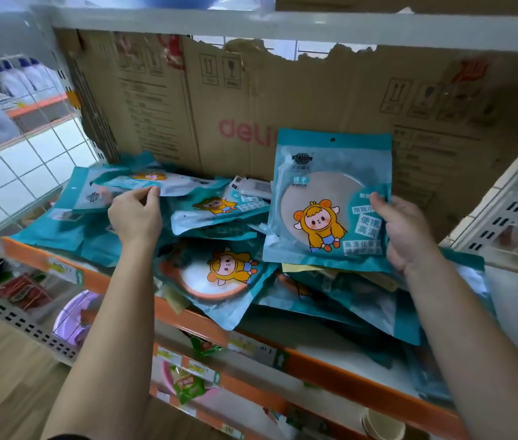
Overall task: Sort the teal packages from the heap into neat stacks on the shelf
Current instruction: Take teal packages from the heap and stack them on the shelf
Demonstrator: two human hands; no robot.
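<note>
A heap of teal packages [216, 274], each with a round mirror and a cartoon figure in yellow, lies jumbled across the shelf [340, 381] with the orange front edge. My right hand [405, 231] grips the right edge of one teal package [327, 198] and holds it upright above the heap, print facing me. My left hand [135, 214] pinches the near edge of another teal package [156, 182] lying on top at the left of the heap.
Torn brown cardboard [283, 100] lines the back of the shelf. A white wire grid [29, 160] closes the left side, a perforated white panel [511, 211] the right. Below hang lower shelves with a purple basin [73, 315] and green packets [187, 385].
</note>
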